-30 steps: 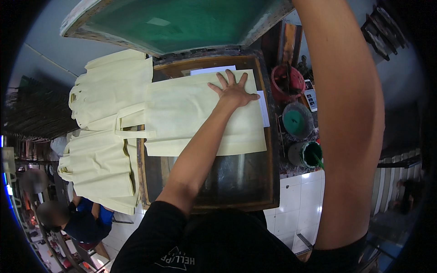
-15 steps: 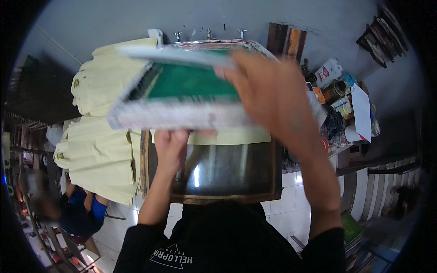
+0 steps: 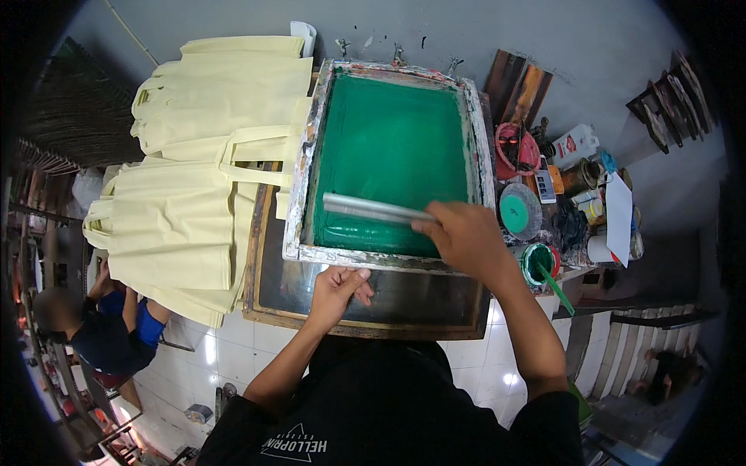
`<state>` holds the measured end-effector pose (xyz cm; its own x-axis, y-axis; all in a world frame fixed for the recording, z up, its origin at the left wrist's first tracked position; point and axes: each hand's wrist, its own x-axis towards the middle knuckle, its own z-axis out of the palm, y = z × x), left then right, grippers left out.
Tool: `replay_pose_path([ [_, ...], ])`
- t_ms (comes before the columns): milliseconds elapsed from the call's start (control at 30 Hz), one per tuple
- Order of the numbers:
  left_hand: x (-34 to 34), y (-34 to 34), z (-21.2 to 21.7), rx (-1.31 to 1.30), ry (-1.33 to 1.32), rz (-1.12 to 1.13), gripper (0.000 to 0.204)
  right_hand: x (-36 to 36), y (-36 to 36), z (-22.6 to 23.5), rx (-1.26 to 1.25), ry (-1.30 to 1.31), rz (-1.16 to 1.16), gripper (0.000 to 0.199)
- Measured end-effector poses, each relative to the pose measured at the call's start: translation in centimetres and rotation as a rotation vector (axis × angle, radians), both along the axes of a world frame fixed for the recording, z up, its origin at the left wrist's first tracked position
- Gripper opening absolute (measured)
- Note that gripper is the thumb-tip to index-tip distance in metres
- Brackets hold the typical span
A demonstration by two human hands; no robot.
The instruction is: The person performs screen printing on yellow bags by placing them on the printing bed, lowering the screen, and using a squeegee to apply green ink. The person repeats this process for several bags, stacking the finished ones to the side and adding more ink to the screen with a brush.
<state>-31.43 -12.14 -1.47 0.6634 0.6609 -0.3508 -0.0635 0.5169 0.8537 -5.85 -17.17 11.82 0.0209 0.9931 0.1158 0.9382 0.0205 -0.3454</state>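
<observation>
A screen-printing frame (image 3: 295,210) with an ink-stained white rim lies over a dark glossy board (image 3: 373,299), its mesh (image 3: 388,147) coated in green ink. My right hand (image 3: 466,237) is closed on one end of a silver-grey squeegee (image 3: 361,206), which crosses the near part of the mesh from side to side. Wet green ink shines between the squeegee and the frame's near rim. Just below that rim is my left hand (image 3: 339,293), its fingers loosely bent and apart, with nothing visible in them. Whether its fingertips touch the rim is hard to tell.
Pale yellow fabric bags (image 3: 171,225) lie stacked to the left, a strap reaching the frame. Cluttered at right are a green ink pot (image 3: 538,262) with a stick, a red bowl (image 3: 517,149), a phone (image 3: 544,182) and bottles. Another person (image 3: 116,334) sits at lower left.
The frame, tilted up and blurred before, now lies lower with its mesh facing me. My right hand and the squeegee came down toward the near rim. My left hand's grip under the rim has loosened.
</observation>
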Motion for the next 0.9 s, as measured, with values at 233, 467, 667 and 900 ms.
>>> replay_pose_path([
  [233, 0.0, 0.1, -0.2, 0.002, -0.004, -0.074, 0.026, -2.6, -2.8, -4.4, 0.184, -0.148, 0.033, 0.015],
  [467, -0.5, 0.2, -0.1, -0.050, -0.015, -0.075, 0.020, 6.5, 10.1, -6.5, 0.201, -0.215, 0.019, 0.029],
  [667, -0.8, 1.2, 1.0, -0.226, -0.022, -0.148, 0.031, 14.5, 21.0, -2.9, -0.192, 0.005, -0.127, 0.044],
  [900, -1.4, 1.8, 3.5, -0.479, 0.011, -0.252, 0.037, 15.1, 22.7, -3.0, -0.087, -0.042, -0.142, 0.048],
])
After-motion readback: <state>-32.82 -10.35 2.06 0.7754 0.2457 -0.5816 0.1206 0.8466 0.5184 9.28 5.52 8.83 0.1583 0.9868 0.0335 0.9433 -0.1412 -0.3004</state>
